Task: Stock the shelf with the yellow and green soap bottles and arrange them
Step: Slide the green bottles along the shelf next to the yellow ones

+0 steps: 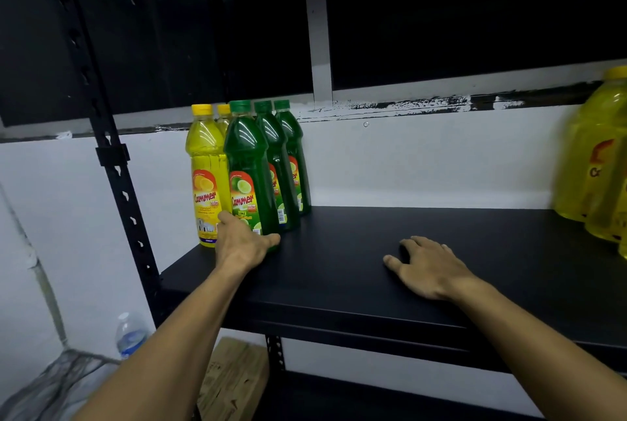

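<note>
Squaring up the front green bottle at the left end of the black metal shelf (339, 251)

Left hand (242, 244) wrapped low around the base of the front green plastic soap bottle with the green cap (246, 163), thumb up beside the neighbouring yellow plastic soap bottle with the yellow cap (205, 163); right hand (425, 266) flat on the shelf, fingers spread and relaxed, holding nothing. Best nudged from the base rather than the neck, to keep it upright, label forward, in line with the two green bottles behind (285, 156) and snug beside the yellow row. More large yellow bottles (593, 156) blurred at the far right edge, well apart, likely next to bring over. Right hand well placed for steadying.
</note>
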